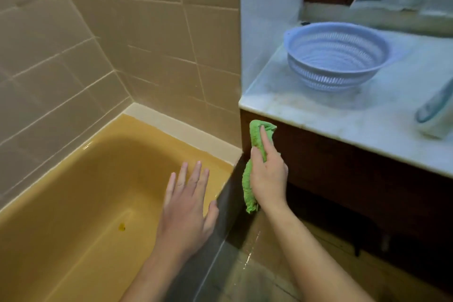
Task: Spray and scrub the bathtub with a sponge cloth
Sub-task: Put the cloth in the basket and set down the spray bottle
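A mustard-yellow bathtub fills the lower left, with a small dark spot on its floor. My left hand is spread flat with straight fingers over the tub's right rim, thumb at the dark outer panel. My right hand holds a green sponge cloth against the dark wooden cabinet front beside the tub, index finger stretched up along the cloth. The cloth's lower end hangs below my palm. No spray bottle is clearly in view.
Beige tiled walls enclose the tub. A marble counter at the right carries a lilac plastic colander and a white and teal object at the frame edge. Wet tiled floor lies below.
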